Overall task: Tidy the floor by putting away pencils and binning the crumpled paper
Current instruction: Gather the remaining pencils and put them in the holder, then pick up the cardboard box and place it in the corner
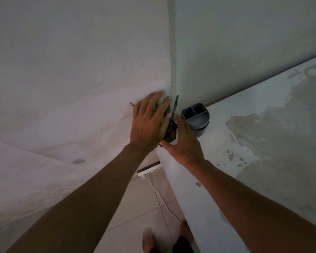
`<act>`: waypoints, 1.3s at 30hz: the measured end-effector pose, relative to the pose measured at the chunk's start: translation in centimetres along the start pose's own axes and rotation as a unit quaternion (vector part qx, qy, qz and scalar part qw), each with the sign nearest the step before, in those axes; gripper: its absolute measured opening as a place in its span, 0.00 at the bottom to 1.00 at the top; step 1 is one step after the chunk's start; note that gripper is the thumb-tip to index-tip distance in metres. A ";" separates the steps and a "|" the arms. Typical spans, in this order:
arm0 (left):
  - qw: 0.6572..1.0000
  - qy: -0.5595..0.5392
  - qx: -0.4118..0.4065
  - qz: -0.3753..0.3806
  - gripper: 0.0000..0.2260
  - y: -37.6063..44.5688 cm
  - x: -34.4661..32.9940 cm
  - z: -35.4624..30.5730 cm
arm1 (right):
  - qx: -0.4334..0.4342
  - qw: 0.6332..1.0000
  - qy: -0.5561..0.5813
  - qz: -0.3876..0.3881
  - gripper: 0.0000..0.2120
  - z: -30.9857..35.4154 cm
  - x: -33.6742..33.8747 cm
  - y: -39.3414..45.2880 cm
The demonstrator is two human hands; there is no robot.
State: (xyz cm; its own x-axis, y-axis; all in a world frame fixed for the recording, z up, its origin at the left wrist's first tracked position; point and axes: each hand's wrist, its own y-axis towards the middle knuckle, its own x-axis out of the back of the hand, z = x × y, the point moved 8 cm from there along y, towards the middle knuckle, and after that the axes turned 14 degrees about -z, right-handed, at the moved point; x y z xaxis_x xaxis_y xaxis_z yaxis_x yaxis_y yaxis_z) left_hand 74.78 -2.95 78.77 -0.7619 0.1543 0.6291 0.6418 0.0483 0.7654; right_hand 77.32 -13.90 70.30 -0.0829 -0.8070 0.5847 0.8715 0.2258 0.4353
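Feet (150, 240) stand at the near edge on pale floor tiles (135, 207), with a white cable (161, 196) running past a white ledge (226, 143). Farther up, both hands meet at the ledge's far left corner. The right hand (184, 143) is curled around a dark pouch (170, 133), steadying it. The left hand (150, 121) lies nearly flat, fingers extended, pressing several pencils (175, 106) toward the pouch; whether it truly grips them I cannot tell. One pencil tip (132, 105) sticks out left. Judging from this loose hold, pencils could slip and drop back to the floor. Just right stands a grey divided pencil holder (195, 117). No crumpled paper is visible.
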 end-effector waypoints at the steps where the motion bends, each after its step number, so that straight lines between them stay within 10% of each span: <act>1: 1.000 -0.001 0.001 0.001 0.17 0.0 0.3 0.0 | 0.010 1.000 -0.014 -0.003 0.41 0.3 0.4 0.0; 19: 0.995 0.085 0.061 -0.007 0.20 -4.6 16.3 6.2 | 0.147 0.988 -0.035 -0.039 0.23 16.0 2.8 -2.5; 39: 0.913 0.292 0.284 -0.031 0.23 -30.5 54.3 14.8 | 0.318 0.935 0.046 0.148 0.26 45.3 -8.0 -27.9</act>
State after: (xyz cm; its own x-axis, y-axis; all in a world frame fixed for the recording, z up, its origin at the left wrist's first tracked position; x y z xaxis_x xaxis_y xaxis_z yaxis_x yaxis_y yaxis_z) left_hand 15.14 18.56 87.53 -0.6091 -0.4106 0.6785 0.4106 0.5687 0.7127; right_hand 31.74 11.01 84.48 0.1834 -0.6944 0.6958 0.3830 0.7023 0.6001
